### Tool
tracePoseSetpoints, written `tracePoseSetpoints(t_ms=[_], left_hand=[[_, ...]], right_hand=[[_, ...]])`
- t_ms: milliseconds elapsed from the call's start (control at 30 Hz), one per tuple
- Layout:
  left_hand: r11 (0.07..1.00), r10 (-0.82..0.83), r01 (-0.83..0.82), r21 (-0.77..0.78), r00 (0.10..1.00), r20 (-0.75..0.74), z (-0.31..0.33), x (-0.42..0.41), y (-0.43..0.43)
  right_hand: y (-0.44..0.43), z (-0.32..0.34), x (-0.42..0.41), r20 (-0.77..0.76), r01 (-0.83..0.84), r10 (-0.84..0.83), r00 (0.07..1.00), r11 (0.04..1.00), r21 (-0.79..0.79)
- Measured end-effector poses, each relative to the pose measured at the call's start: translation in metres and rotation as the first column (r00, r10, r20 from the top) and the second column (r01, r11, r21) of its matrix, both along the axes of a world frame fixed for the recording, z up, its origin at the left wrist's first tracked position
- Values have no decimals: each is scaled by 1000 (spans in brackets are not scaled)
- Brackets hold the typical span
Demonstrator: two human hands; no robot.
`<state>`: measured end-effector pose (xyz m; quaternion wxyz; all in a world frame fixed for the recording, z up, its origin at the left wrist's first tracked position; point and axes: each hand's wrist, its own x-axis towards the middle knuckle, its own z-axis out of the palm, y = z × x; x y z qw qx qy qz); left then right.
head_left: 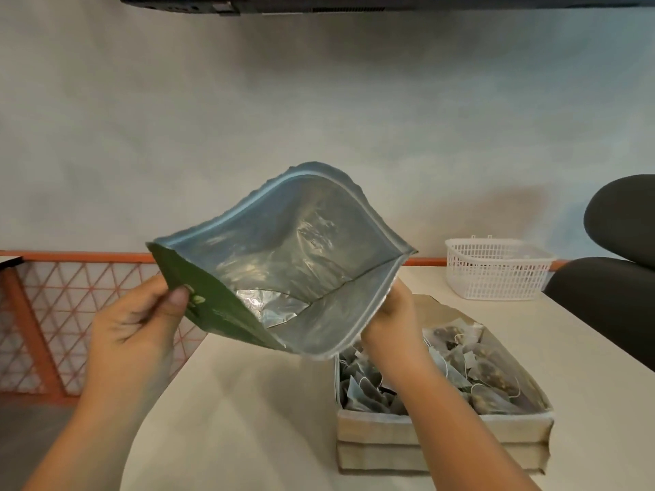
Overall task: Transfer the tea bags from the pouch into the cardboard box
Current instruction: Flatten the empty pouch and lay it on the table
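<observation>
I hold a green pouch (pixel 283 256) up above the table with its mouth wide open toward me. Its silver foil inside shows no tea bags. My left hand (pixel 138 320) pinches the pouch's left edge, thumb on the green outside. On the opposite side, my right hand (pixel 393 313) grips the right edge near the zip seal. Below and to the right sits the cardboard box (pixel 443 430) on the table, with several pyramid tea bags (pixel 475 370) with strings piled inside. My right forearm crosses over the box's left part.
A white plastic mesh basket (pixel 496 267) stands at the table's far right. A dark chair (pixel 616 278) is at the right edge. An orange lattice fence (pixel 71 299) runs along the left, beyond the beige table (pixel 248 419).
</observation>
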<state>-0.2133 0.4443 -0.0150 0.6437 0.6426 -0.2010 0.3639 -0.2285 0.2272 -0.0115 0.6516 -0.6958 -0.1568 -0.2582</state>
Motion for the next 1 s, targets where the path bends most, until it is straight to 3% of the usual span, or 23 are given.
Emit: tracePoseSetpoints(t_ms=[167,433,833,1000], left_hand=[[999,38,-38,-31,999,-6,4,2,0],[992,-14,0,-124,994,-109,14,-2,-8],[997,75,-73,20,974,-215,9,2,-2],[997,75,-75,9,969,-235,6,2,-5]], right_hand=[[-7,0,3,62,-6,8,998,1000,-29],[-8,-5,11,-17,7,-6,1000,1000,29],[6,-16,17,-171,1,-8,985,999,-43],[8,-16,17,-174,25,-36,984,998,-64]])
